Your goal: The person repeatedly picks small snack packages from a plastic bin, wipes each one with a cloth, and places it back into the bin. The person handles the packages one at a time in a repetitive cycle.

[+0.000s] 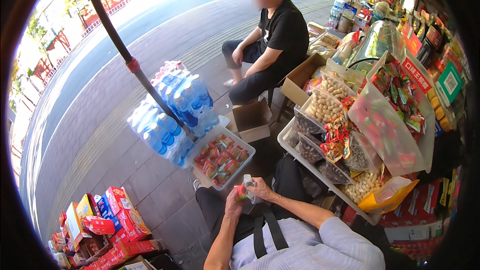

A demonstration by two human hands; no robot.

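Observation:
Above my lap, my left hand (234, 203) holds a small red and green packet (240, 192). Close beside it, my right hand (261, 189) grips a bunched greyish cloth (248, 180), which touches or nearly touches the packet. The fingers partly cover both things. Just beyond my hands stands a translucent plastic bin (250, 153), with many similar red and green packets (221, 157) heaped inside it.
To the right, a white tray (318, 180) holds bagged peanuts (324, 107) and seeds. Shrink-wrapped water bottles (187, 97) stand behind the bin, by a dark pole (123, 50). An open cardboard box (252, 120) sits near a seated person (287, 26). Red gift boxes (131, 221) are stacked at left.

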